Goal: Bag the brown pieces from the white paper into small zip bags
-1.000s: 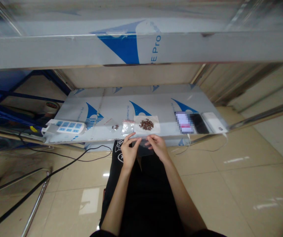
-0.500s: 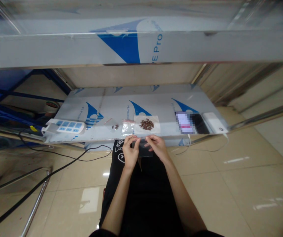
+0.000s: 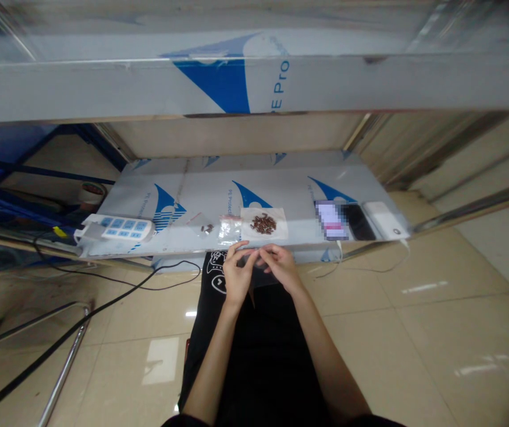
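My left hand (image 3: pixel 237 276) and my right hand (image 3: pixel 283 270) meet just off the front edge of the shelf, above my lap. Between them is a clear plastic bag (image 3: pixel 263 277), pinched by thumbs and fingers of both hands. Its outline is faint against my black clothes. Right beyond the hands, a pile of small brown pieces (image 3: pixel 263 224) lies on a white paper sheet (image 3: pixel 282 216). To its left are small clear zip bags (image 3: pixel 230 230). Farther left, another clear bag (image 3: pixel 195 224) lies flat with several brown pieces (image 3: pixel 207 229) on or in it.
A white power strip (image 3: pixel 128 228) lies at the shelf's left end. A lit phone (image 3: pixel 332 220), a black phone (image 3: pixel 358 223) and a white device (image 3: pixel 383 220) with a cable are at the right. An upper shelf (image 3: pixel 116 89) crosses ahead. A black cable (image 3: pixel 116 292) hangs at left.
My hands have come closer together, thumbs now nearly touching over the plastic bag. The right hand moved slightly left. Things on the shelf stay put.
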Available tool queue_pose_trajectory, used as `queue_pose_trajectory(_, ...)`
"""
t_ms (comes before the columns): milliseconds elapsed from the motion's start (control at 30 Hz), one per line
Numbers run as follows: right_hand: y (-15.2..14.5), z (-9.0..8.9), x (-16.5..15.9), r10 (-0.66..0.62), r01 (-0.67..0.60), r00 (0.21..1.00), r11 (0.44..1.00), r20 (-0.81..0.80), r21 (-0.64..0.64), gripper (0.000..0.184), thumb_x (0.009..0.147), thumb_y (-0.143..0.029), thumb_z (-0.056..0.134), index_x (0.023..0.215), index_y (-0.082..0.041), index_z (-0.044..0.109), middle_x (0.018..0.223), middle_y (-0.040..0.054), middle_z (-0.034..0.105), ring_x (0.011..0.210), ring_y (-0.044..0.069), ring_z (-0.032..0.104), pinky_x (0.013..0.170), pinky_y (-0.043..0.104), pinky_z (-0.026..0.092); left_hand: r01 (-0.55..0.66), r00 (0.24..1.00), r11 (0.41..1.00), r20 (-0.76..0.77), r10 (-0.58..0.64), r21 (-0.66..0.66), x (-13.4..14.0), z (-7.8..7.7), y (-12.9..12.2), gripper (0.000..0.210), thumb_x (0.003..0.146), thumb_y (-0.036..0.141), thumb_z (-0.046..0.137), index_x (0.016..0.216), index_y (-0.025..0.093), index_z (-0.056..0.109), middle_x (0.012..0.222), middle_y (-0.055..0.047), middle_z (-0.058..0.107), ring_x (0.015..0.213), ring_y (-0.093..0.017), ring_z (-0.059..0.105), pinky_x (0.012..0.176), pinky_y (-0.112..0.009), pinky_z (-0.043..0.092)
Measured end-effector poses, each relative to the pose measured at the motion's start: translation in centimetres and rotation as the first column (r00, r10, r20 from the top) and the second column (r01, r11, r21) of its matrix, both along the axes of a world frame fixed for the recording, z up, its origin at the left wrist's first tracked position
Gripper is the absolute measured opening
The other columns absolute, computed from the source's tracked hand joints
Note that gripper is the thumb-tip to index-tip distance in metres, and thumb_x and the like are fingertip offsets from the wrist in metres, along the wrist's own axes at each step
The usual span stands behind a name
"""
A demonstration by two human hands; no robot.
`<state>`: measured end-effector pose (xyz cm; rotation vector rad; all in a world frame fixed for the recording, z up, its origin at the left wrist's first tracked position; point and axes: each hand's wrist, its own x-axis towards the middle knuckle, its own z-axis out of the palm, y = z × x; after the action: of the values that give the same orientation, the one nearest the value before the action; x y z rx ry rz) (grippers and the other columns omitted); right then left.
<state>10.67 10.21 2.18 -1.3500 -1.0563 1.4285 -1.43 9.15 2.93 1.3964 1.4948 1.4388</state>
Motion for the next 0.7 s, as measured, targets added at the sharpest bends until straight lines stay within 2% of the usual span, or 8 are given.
queue_pose_trajectory(233, 0.0, 0.7, 0.3, 0.066, -0.066, 0.998, 0.998, -0.012, 0.002, 0.032, 0.072, -0.045, 0.062, 0.083, -0.016, 0.065, 0.081, 0.0054, 0.068, 0.062, 0.013, 0.064, 0.042, 0.017, 0.048, -0.014, 0.998, 1.000, 0.054, 0.014, 0.000, -0.6, -0.1, 0.1, 0.011, 0.072, 0.027, 0.065, 0.074, 0.018, 0.071, 0.093, -0.006, 0.064, 0.090, -0.018, 0.060, 0.087, -0.035, 0.047)
queue_pose_trajectory(333, 0.0, 0.7, 0.5, 0.056, -0.056, 0.998, 0.998, -0.015, 0.001, 0.034, 0.074, -0.047, 0.058, 0.087, -0.017, 0.066, 0.087, 0.0059, 0.068, 0.062, 0.013, 0.064, 0.041, 0.016, 0.047, -0.010, 0.997, 1.000, 0.080, 0.010, -0.005, -0.9, 0.0, 0.1, 0.011, 0.072, 0.029, 0.066, 0.074, 0.019, 0.071, 0.095, -0.005, 0.063, 0.087, -0.017, 0.061, 0.085, -0.035, 0.049)
queue_pose_trajectory(500, 0.0, 0.3, 0.4, -0.023, 0.023, 1.000, 1.000, 0.001, -0.008, 0.033, 0.071, -0.049, 0.061, 0.078, -0.017, 0.063, 0.077, 0.0037, 0.067, 0.060, 0.013, 0.063, 0.039, 0.016, 0.045, 0.024, 0.995, 0.999, 0.098, -0.021, -0.025, -1.0, -0.3, 0.1, 0.010, 0.071, 0.028, 0.067, 0.074, 0.019, 0.071, 0.096, -0.005, 0.062, 0.086, -0.016, 0.061, 0.084, -0.034, 0.049)
queue_pose_trajectory(700, 0.1, 0.1, 0.6, -0.014, 0.014, 1.000, 1.000, 0.007, -0.023, 0.033, 0.070, -0.050, 0.061, 0.076, -0.017, 0.061, 0.077, 0.0031, 0.066, 0.061, 0.013, 0.063, 0.039, 0.016, 0.045, 0.074, 0.995, 0.997, 0.072, -0.071, -0.035, -1.2, -0.2, 0.2, 0.011, 0.074, 0.028, 0.064, 0.076, 0.020, 0.072, 0.102, -0.006, 0.062, 0.085, -0.016, 0.061, 0.084, -0.034, 0.049)
